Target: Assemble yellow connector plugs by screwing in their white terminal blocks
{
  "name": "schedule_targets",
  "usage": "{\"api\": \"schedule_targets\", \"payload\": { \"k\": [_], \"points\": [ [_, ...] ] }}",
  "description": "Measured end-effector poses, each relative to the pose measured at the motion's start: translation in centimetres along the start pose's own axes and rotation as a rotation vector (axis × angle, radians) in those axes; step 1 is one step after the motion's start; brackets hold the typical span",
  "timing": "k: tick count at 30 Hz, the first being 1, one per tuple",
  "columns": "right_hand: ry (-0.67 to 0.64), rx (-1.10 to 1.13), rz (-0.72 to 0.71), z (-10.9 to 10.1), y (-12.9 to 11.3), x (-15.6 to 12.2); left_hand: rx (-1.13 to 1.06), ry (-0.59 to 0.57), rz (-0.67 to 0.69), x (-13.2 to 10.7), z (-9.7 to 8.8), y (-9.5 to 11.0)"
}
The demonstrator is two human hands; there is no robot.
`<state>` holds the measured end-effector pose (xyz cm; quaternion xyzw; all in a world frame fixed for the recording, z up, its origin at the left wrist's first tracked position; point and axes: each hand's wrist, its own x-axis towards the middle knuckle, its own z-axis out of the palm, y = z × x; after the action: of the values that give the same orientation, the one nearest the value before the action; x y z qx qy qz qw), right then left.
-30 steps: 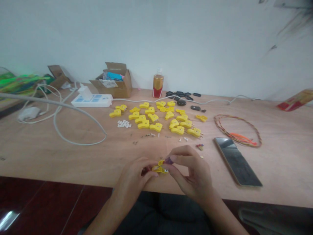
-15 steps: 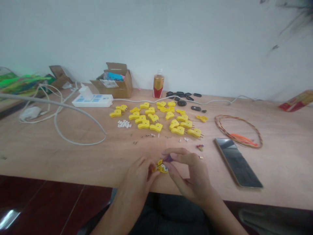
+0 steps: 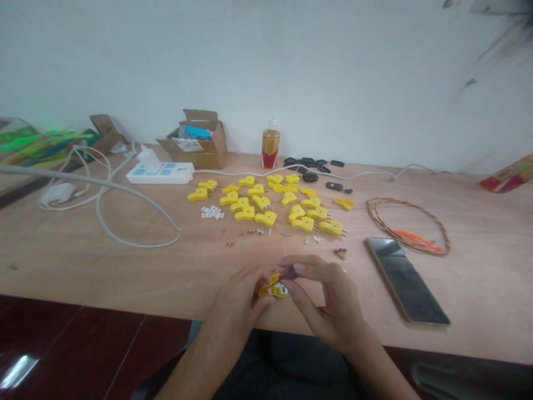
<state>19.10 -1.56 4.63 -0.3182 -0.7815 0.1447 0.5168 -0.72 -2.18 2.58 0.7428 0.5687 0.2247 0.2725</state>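
My left hand [image 3: 239, 294] is closed around the end of a yellow plug connector [image 3: 280, 290] near the front edge of the table. The connector lies open, with white parts showing inside its yellow shell. Between the thumb and fingers of my right hand [image 3: 328, 291] is a small screwdriver with a purple handle [image 3: 288, 273]. Its thin shaft points left over the connector; where the tip rests is too small to tell. Farther back lie several yellow plugs [image 3: 245, 213], some with metal pins sticking out, and a pile of small white parts [image 3: 212, 212].
Tiny screws and metal bits [image 3: 252, 231] lie behind my hands. To the right are a phone [image 3: 406, 280] and a coil of twisted wire [image 3: 410, 201]. At the back stand a bottle [image 3: 270, 149], a cardboard box [image 3: 212, 147], a power strip [image 3: 166, 173] and black pieces [image 3: 308, 162].
My left hand's fingers have shifted on the connector, so more of its yellow shell shows. The purple handle has moved slightly right. The whole view has shifted a little.
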Motion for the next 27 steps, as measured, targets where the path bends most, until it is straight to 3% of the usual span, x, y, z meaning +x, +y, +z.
{"api": "schedule_targets", "payload": {
  "k": [5,11,16,22,27],
  "points": [
    [-0.064,0.132,0.030,-0.1,-0.1,-0.2,-0.078,0.023,0.077,0.9,0.4,-0.5],
    [0.094,0.133,-0.004,0.1,0.6,0.1,-0.098,0.066,0.052,0.8,1.4,-0.8],
    [-0.097,0.097,-0.008,-0.5,0.1,0.5,-0.215,0.018,0.035,0.9,1.1,-0.8],
    [0.017,0.131,-0.003,0.2,-0.3,0.5,-0.252,0.019,0.040,0.9,1.2,-1.0],
    [-0.136,0.105,0.008,0.0,-0.6,0.6,-0.258,0.015,0.039,0.9,1.4,-1.0]
  ]
}}
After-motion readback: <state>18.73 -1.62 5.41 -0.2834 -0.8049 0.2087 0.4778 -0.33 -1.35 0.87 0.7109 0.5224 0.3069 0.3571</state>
